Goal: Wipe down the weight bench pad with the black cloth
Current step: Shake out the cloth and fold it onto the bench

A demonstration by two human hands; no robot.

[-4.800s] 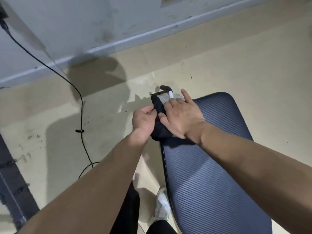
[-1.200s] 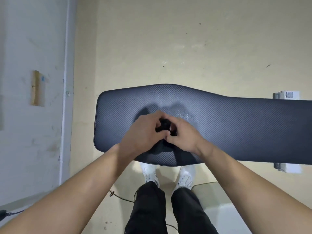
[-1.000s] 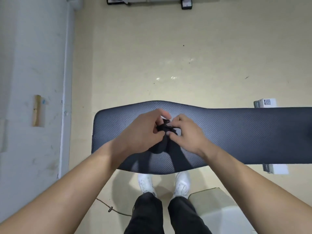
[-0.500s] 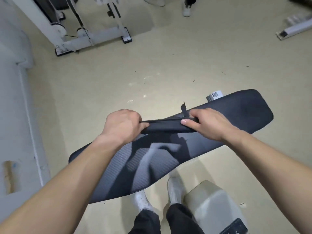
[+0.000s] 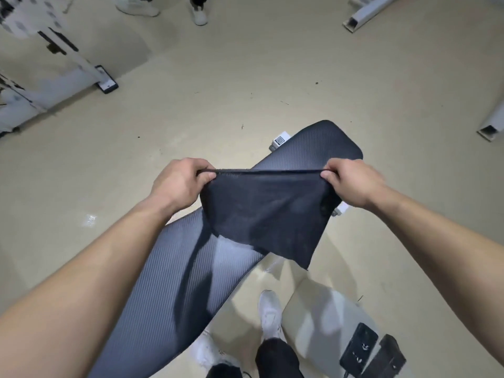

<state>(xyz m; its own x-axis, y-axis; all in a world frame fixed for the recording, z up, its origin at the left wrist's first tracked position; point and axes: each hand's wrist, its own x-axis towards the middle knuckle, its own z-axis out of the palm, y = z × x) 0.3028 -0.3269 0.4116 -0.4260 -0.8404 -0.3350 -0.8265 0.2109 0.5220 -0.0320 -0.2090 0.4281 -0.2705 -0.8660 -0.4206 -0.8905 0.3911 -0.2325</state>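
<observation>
While pinching black cloth [image 5: 261, 214] by top corners with fingers of left hand [image 5: 177, 184] and right hand [image 5: 351, 184], holds it spread, sheer, above ribbed weight bench pad [image 5: 169, 282]; beige floor [image 5: 218, 91] around.

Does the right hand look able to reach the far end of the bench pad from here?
Probably yes: the right hand pinches the black cloth just short of the far end of the bench pad, with nothing between.
</observation>
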